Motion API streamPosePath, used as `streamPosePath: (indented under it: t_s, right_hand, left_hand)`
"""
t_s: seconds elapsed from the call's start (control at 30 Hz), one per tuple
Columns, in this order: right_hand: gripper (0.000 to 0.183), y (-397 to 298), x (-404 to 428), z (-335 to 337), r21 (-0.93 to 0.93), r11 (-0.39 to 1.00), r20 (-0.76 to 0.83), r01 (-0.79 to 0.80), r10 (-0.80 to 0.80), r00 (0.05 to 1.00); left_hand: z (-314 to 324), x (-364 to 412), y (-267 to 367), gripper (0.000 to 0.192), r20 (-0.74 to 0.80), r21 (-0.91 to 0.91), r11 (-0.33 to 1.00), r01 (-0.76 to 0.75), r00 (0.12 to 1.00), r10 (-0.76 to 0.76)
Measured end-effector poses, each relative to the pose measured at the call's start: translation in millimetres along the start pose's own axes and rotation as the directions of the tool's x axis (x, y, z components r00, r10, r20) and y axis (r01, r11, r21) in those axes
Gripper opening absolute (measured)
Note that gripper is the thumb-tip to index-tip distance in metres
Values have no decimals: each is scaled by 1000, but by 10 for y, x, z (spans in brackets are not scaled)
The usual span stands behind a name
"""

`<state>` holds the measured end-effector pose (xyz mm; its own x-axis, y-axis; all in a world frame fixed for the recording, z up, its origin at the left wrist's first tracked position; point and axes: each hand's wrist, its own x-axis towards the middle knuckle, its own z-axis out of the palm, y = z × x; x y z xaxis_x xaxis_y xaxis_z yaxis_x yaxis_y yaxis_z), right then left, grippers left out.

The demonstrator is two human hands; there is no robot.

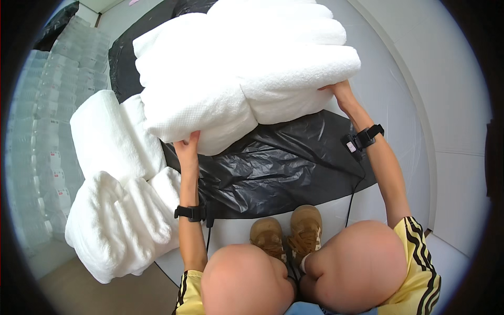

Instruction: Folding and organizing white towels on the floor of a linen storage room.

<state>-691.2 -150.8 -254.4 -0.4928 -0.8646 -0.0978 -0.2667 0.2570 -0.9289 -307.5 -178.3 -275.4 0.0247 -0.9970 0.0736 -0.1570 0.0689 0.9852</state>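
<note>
A large stack of folded white towels (204, 94) lies before me on a black plastic sheet (267, 165). At its near left corner, my left hand (187, 147) grips the lower edge, thumb on the outside and the other fingers mostly hidden under the cloth. My right hand (339, 93) grips the right end of the stack beneath the rolled fold of the nearest towel. Its fingertips are partly covered by the towelling. The stack is two folded bundles wide at the near side, with a crease between them.
More folded white towels (106, 138) and a looser towel pile (118, 228) sit left of my left arm. Beyond them stand stacked clear plastic containers (55, 130). Black wrist straps (368, 136) carry cables down toward my brown shoes (305, 228). A pale panel wall (453, 118) rises at right.
</note>
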Motion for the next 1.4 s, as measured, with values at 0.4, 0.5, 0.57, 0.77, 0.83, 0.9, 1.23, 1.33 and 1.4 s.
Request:
streamPosePath:
  t_s: [0.4, 0.5, 0.57, 0.77, 0.83, 0.9, 1.23, 1.33, 1.4]
  right_hand:
    - [81, -1670, -200, -156, 360, 896, 174, 260, -338, 925]
    - [76, -1990, -584, -240, 372, 870, 152, 322, -399, 904]
    - [78, -2119, -902, -433, 373, 869, 97, 326, -386, 917]
    - [38, -2135, -1811, -1000, 14, 769, 73, 639, -638, 766]
    - [30, -2047, -2128, -1087, -288, 436, 64, 853, -880, 471]
    - [30, -2041, -2278, -1142, -331, 439, 92, 836, -866, 491]
    - [59, -995, -1309, -956, -242, 970, 41, 8, 2, 999]
    - [64, -919, -1258, -1000, -477, 879, 32, 21, -6, 999]
    - [63, -1075, -1342, -923, -848, 487, -25, 208, -429, 903]
  left_hand:
    - [382, 283, 1498, 37, 164, -636, 769, 63, 985, 54]
    - [237, 102, 1691, 35, 186, -698, 710, 93, 981, 54]
    - [100, -64, 1873, 32, 311, -764, 576, 291, 948, -67]
    - [-146, -639, 2341, 26, 324, -703, 688, 180, 942, 85]
    - [-130, -813, 2313, 28, 178, -626, 759, -179, 915, 362]
    - [-128, -839, 2216, 31, 94, -496, 703, -510, 773, 627]
    - [35, -894, 1182, 60, 383, 506, 734, -453, 881, 279]
    - [29, -990, 1058, 61, 493, 452, 725, -520, 823, 283]
    - [30, -976, 1023, 58, 467, 432, 772, -466, 848, 251]
